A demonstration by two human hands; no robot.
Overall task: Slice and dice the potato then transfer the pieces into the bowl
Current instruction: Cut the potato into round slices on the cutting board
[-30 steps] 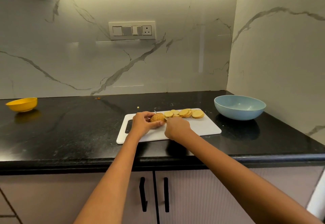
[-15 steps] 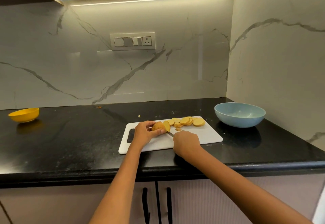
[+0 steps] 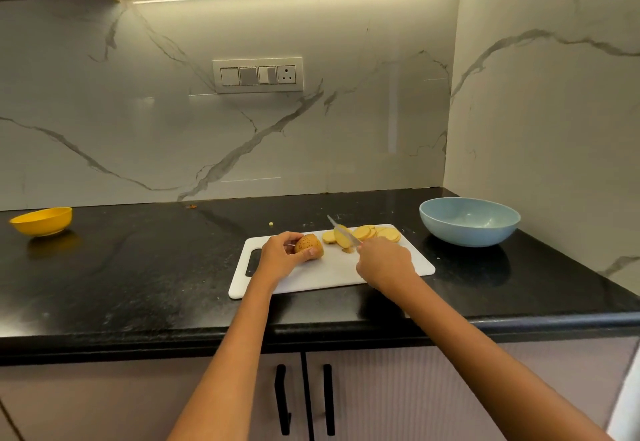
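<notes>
Slicing goes best with fingertips tucked back: the left hand (image 3: 277,257) grips the brown-skinned potato stub (image 3: 309,247) on the white plastic cutting board (image 3: 322,272), while the right hand (image 3: 384,262) clasps the steel knife (image 3: 341,231) above pale round slices (image 3: 367,233), near the empty blue bowl (image 3: 469,221).

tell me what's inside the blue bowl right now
The blue bowl shows only bare inner wall: no potato pieces in it. The slices lie on the board. The near rim hides the lowest part of the inside.
</notes>
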